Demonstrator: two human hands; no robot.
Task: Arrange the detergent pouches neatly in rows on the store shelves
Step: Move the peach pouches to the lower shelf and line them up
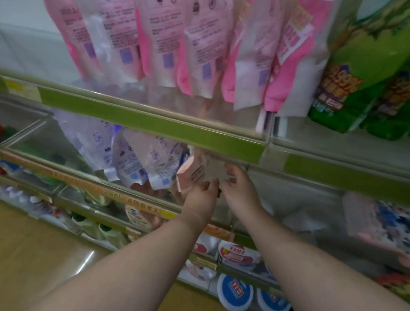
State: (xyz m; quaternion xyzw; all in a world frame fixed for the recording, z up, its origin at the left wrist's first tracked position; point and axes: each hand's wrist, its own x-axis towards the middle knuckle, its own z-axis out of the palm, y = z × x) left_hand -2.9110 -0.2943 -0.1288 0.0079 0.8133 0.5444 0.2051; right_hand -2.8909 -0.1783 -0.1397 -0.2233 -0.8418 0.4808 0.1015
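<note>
Gripped by left hand (202, 199) and right hand (239, 189), fingers curled on it: pale pink pouch (195, 170), print blurred. Above, pink pouches (158, 38); on green pouches (364, 76), "99%".

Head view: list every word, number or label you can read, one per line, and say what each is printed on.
"9.99%" on the green pouch, partly cut off.
"法国香水大" on the orange shelf strip, uncertain.
Red logo on the white tub lid: blurred.
White logo on the blue tub lid: blurred.
Back panels of the pink pouches: too small and blurred.
Lavender pouches and the pink pouch in both hands: unreadable.
</note>
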